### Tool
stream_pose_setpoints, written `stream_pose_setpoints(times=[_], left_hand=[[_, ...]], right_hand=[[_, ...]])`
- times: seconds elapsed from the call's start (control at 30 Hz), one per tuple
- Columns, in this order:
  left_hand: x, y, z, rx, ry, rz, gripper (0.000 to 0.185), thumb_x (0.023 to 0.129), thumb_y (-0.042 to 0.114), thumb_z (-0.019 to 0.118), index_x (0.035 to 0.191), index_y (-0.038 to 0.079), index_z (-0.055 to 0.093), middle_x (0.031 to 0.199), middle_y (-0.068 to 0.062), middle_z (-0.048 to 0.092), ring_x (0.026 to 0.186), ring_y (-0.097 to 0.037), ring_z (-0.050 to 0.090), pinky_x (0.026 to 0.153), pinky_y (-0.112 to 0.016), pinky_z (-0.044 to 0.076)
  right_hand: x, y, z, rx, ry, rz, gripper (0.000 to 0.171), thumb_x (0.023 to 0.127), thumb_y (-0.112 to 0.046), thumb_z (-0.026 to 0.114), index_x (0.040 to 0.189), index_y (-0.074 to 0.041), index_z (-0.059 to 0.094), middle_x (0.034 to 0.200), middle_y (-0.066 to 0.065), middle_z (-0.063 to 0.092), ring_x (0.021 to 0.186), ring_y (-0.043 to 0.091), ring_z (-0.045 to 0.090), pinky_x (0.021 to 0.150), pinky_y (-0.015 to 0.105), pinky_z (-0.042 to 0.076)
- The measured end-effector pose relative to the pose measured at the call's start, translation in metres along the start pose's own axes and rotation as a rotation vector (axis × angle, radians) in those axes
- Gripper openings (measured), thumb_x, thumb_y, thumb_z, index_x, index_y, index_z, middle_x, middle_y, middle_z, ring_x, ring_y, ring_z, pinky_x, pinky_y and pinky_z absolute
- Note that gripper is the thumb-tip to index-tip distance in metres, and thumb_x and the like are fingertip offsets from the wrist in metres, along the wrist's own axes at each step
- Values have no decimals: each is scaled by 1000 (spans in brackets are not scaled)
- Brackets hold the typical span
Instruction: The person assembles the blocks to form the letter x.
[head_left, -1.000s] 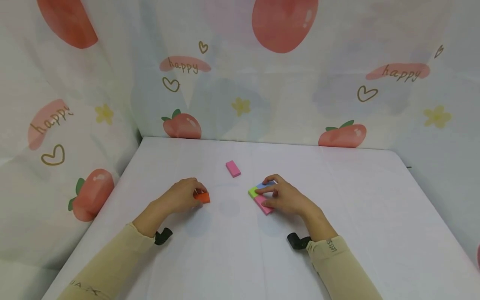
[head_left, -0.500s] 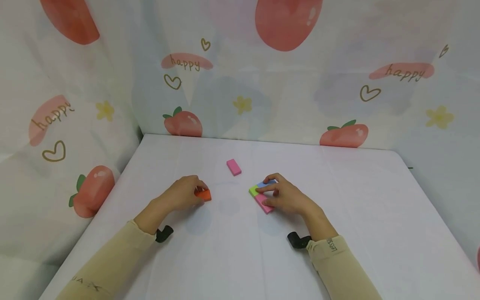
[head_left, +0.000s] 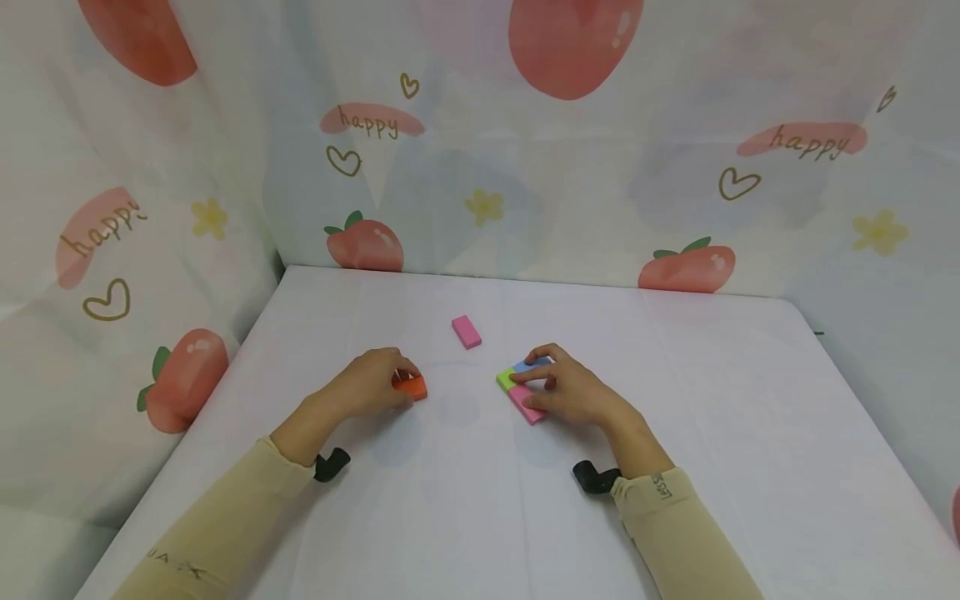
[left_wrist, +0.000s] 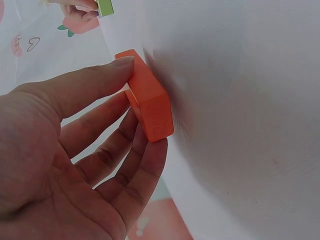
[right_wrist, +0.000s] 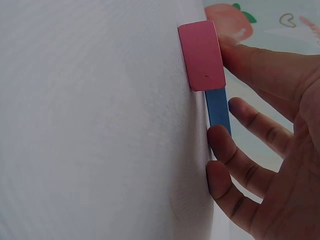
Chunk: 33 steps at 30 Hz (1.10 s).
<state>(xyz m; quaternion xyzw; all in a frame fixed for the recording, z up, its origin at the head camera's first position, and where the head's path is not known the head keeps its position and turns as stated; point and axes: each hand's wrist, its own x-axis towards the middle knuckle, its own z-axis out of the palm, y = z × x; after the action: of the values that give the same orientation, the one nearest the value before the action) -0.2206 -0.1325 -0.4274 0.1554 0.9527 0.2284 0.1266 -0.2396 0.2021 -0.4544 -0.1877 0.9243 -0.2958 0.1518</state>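
My left hand (head_left: 371, 383) pinches an orange block (left_wrist: 150, 97) between thumb and fingers, close over the white table. In the head view, the visible end of that block points right, toward the other blocks. Right of centre lie a lime-green block (head_left: 506, 380), a blue block (head_left: 529, 366) and a pink block (head_left: 527, 405), set against each other in an angled shape. My right hand (head_left: 576, 390) rests on them from the right, its thumb at the pink block and fingertips on the green and blue ones. It covers part of the blue and pink blocks.
A second pink block (head_left: 467, 332) lies alone farther back, between the two hands. The white-covered table (head_left: 450, 517) ends at a printed fabric backdrop (head_left: 570, 183) behind and at the left. Dark wrist-camera mounts (head_left: 596, 477) stick out from the sleeves.
My left hand has shifted slightly right with the orange block, toward the grouped blocks. The right hand and the blocks under it stay in place.
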Motion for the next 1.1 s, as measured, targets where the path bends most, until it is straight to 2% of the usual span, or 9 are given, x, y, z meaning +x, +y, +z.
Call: stream_pose_setpoints(times=[0.33,0.6,1.1], left_hand=[[2,4,6,1,-2,32,35,80,19,79,114,13,71,100,0,62,91,-15,56,83,-33,49],[4,7,12,-16,-7,2,35,79,21,80,113,15,70,99,3,62,91,-14,56,84,-31,49],[12,14,19,-15,-10,27,37,79,23,81,113,15,70,95,4,62,88,-13,55,80,-29,48]], right_hand=[[0,-2,-2,0,1,-4,38,84,-31,76,120,-39,67,137,-12,39,98,16,50,76,32,40],[1,-1,0,-5,1,-10,38,85,-31,75,121,-39,67,138,-11,40,100,16,49,77,32,41],[0,0,0,3,6,-23,38,84,-30,75,120,-38,67,137,-10,40,100,17,50,76,32,41]])
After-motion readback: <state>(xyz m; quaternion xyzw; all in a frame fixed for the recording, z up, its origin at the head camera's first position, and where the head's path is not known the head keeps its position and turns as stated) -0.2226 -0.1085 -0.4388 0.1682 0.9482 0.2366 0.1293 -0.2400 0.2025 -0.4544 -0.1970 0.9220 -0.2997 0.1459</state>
